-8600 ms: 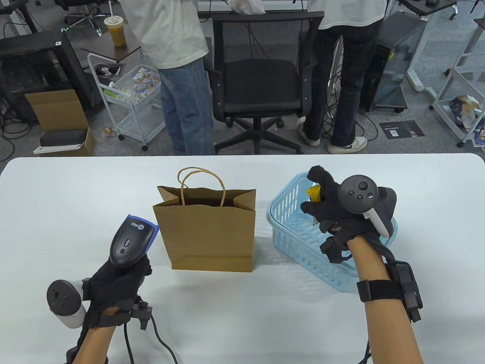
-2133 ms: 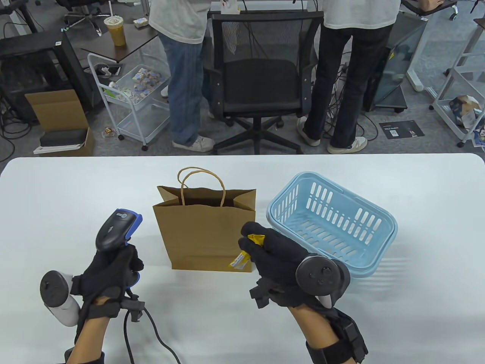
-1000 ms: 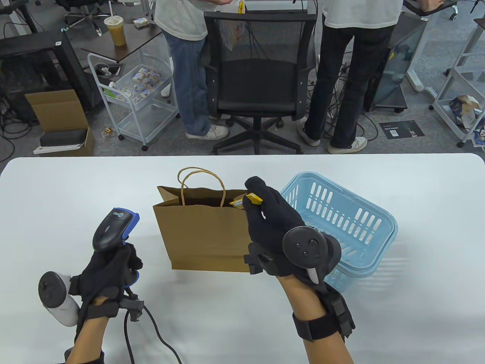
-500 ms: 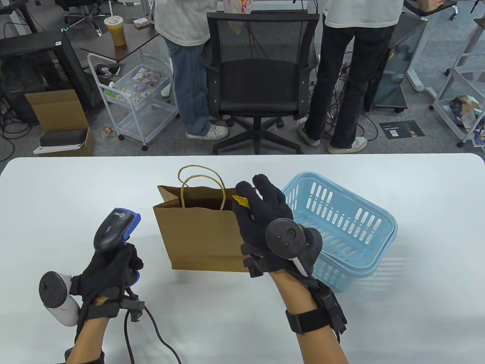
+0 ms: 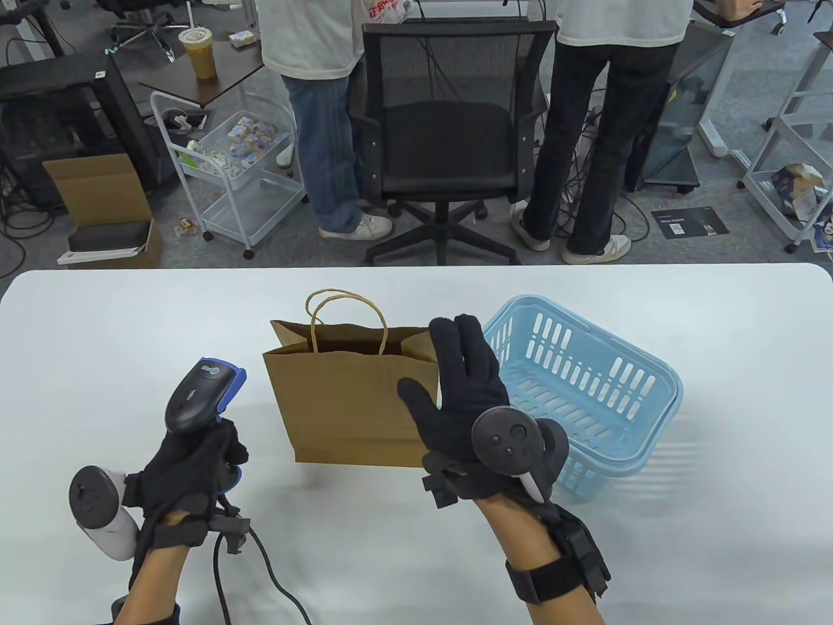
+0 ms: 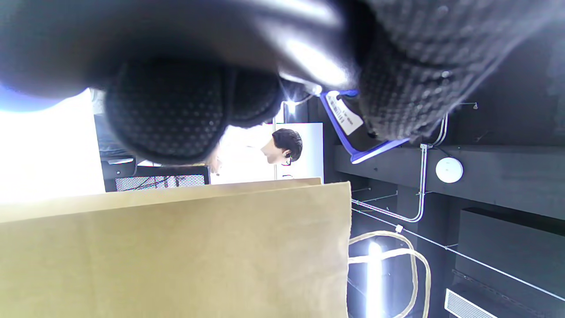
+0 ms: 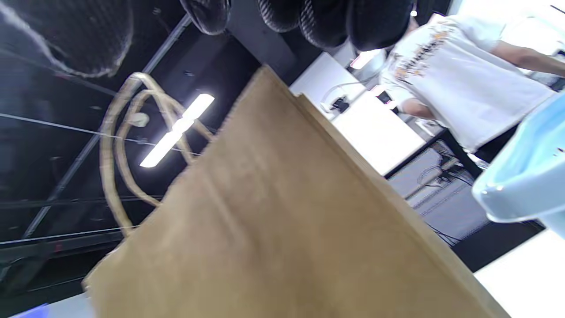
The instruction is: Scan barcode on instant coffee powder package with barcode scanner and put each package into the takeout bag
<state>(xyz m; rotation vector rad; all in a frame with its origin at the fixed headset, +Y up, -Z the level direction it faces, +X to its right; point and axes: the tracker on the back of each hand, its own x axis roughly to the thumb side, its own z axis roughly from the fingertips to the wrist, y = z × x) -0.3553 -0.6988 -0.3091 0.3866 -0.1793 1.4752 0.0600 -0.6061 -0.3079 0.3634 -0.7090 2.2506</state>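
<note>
A brown paper takeout bag (image 5: 351,403) stands open mid-table, with its twine handles up. Beside the bag's right edge my right hand (image 5: 449,377) is held up, fingers straight and thumb spread, holding nothing. No coffee package shows in any view. Left of the bag, my left hand (image 5: 192,465) grips the grey-and-blue barcode scanner (image 5: 198,400) by its handle, the head pointing up and to the right. The left wrist view has the bag (image 6: 176,251) below the scanner's blue rim (image 6: 353,145). In the right wrist view, the bag (image 7: 273,229) fills the middle under my fingertips (image 7: 326,20).
A light blue plastic basket (image 5: 625,416) sits right of the bag, with nothing visible in it. The scanner's black cable (image 5: 276,586) trails to the near table edge. Beyond the far edge are an office chair (image 5: 449,124) and two standing people.
My right hand carried a yellow package from the basket past the scanner to the bag's mouth. Its fingers have since straightened, the package is out of sight, and the hand has drawn back slightly.
</note>
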